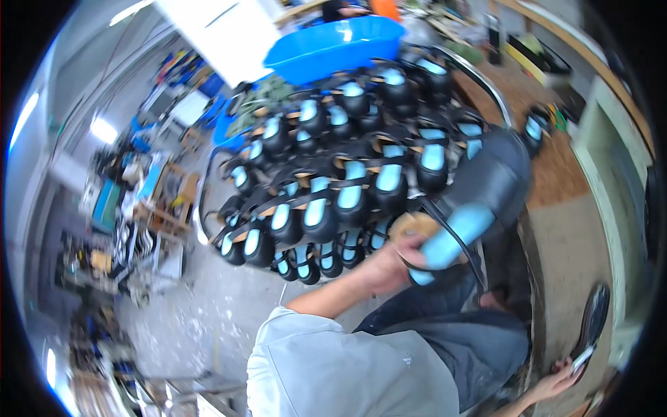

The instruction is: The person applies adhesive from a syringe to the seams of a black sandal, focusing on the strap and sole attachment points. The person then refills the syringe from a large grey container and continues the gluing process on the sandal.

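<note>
My left hand (399,263) is closed around the heel end of a black strapped shoe (490,177), whose pale blue insole faces up. The shoe is raised beside a rack full of similar shoes and is partly blurred. At the lower right, my right hand (559,381) grips the near end of a long, glossy black shoe (594,320) over the bench. A whitish part shows at its fingers; I cannot tell whether it belongs to the shoe or is a separate tool. A round tan piece (415,226) sits just behind my left hand.
Several black shoes (354,198) fill a tiered rack with a curved metal frame (486,87). Behind it is a blue tub (333,50). A wooden workbench (559,243) runs along the right beside a pale green frame (611,153). Workshop tables and equipment line the left.
</note>
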